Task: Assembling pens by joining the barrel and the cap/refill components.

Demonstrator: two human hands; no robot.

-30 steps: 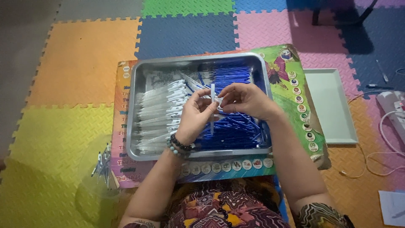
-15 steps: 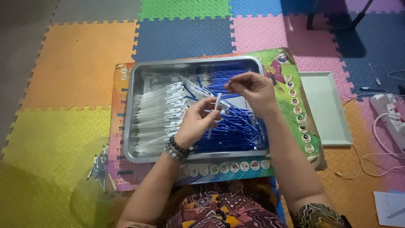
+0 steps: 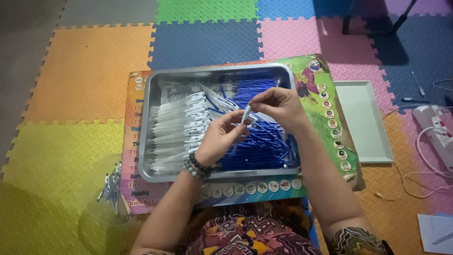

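At the far left of my view a clear plastic container (image 3: 106,198) sits on the foam mat floor (image 3: 85,66), with a few assembled pens lying in it. Next comes the metal tray (image 3: 152,94), resting on a colourful printed board (image 3: 325,94); its left half holds a row of clear pen barrels (image 3: 177,130), its right half a heap of blue refills (image 3: 264,146). My left hand (image 3: 218,140), beaded bracelets on the wrist, is over the middle of the tray with the fingers curled around the lower end of a clear pen barrel (image 3: 246,114), which stands nearly upright just above the refills. My right hand (image 3: 279,106) meets it from the other side, thumb and fingertips pinched at the barrel's upper end; I cannot tell whether a refill is in that pinch. Further right a pale green tray (image 3: 365,123) lies on the mat, and a white power strip (image 3: 436,127) with cables is at the edge.
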